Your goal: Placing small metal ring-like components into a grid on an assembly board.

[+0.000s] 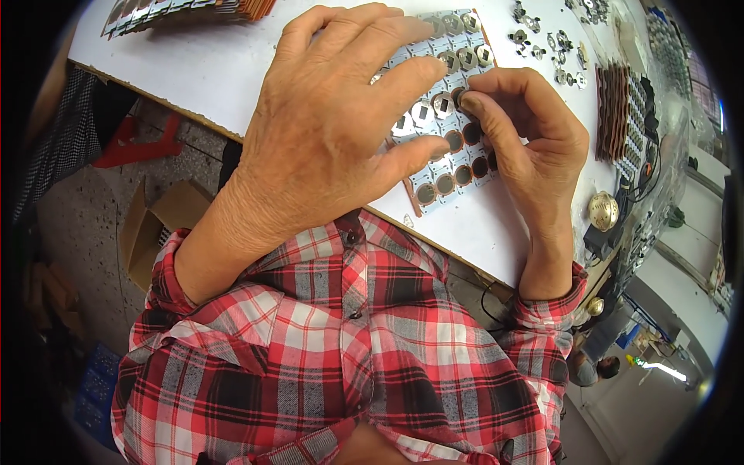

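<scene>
A light blue panel of joined small circuit boards (413, 198) lies on the white table beneath both hands. Dark round spots (444, 184) fill its near rows. Silvery round metal clips (422, 113) sit on several spots farther up. My left hand (329, 116) stretches over the panel's left part, fingers spread, its thumb by a dark spot. The thumb and forefinger of my right hand (535, 128) are pinched together at the panel's right side, over a dark spot. Whatever they hold is hidden between the fingertips.
Loose metal clips (559, 48) are scattered beyond the panel. Stacked panels stand at right (614, 116), and another stack (182, 14) lies far left. A round gold-coloured object (603, 211) is near the table's right side. A cardboard box (174, 208) and red stool (143, 145) are on the floor.
</scene>
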Demonstrator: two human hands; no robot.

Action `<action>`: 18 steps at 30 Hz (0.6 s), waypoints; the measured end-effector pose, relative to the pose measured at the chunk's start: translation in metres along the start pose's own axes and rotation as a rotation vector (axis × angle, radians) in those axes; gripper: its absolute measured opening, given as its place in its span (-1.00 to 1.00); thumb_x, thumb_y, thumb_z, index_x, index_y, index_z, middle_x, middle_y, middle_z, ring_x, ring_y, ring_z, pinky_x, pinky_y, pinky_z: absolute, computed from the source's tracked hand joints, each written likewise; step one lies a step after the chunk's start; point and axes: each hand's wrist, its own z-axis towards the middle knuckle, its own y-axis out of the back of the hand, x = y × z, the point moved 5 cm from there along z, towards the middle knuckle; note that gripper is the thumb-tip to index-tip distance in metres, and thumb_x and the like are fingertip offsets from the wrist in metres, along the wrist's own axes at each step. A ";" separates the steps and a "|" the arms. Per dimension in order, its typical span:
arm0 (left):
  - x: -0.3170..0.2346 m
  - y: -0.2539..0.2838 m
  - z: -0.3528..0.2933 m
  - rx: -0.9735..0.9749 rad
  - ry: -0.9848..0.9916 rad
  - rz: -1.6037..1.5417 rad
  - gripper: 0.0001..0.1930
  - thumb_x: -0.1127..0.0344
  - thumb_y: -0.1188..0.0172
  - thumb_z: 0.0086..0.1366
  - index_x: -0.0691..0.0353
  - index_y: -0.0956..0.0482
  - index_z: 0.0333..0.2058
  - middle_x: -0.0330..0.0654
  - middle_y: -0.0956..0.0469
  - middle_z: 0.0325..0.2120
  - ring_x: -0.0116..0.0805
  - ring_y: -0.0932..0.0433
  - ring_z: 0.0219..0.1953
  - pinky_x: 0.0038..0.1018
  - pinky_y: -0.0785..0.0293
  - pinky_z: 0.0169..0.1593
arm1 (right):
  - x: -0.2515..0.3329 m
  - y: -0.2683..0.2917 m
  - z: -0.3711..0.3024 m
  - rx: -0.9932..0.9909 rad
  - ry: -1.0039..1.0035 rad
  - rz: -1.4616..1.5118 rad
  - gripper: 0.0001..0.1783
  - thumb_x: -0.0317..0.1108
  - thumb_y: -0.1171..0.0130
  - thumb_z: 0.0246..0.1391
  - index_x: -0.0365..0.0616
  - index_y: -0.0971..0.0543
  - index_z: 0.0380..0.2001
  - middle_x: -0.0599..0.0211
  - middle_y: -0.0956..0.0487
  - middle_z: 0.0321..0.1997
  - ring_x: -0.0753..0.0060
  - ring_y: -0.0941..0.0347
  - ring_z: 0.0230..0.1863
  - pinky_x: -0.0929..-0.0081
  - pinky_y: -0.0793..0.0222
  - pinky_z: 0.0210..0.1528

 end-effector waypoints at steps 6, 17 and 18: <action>-0.001 -0.001 0.001 0.007 0.009 0.060 -0.53 0.35 -0.53 -0.09 0.19 -0.69 -0.12 -0.14 -0.61 -0.06 -0.10 -0.53 0.03 -0.25 -0.42 0.06 | 0.001 0.002 0.005 0.041 0.106 -0.053 -0.91 -0.62 -0.34 0.11 -0.29 -0.68 -0.30 0.44 -0.61 -0.39 0.70 -0.56 -0.39 0.70 -0.47 -0.34; -0.012 -0.001 -0.001 0.024 -0.041 0.150 -0.50 0.30 -0.55 -0.09 0.16 -0.69 -0.09 -0.14 -0.61 0.04 -0.07 -0.52 0.15 -0.22 -0.41 0.17 | -0.001 0.010 0.012 0.171 0.048 -0.005 -0.88 -0.57 -0.31 0.17 -0.28 -0.70 -0.22 0.50 -0.62 -0.41 0.75 -0.52 -0.40 0.71 -0.39 -0.38; -0.012 -0.003 0.003 0.021 -0.050 0.154 -0.49 0.30 -0.55 -0.09 0.16 -0.69 -0.08 -0.14 -0.61 0.05 -0.07 -0.52 0.16 -0.21 -0.41 0.18 | -0.001 0.019 0.012 0.083 0.025 0.011 -0.86 -0.55 -0.30 0.19 -0.24 -0.72 -0.17 0.49 -0.66 -0.37 0.76 -0.53 -0.39 0.73 -0.38 -0.40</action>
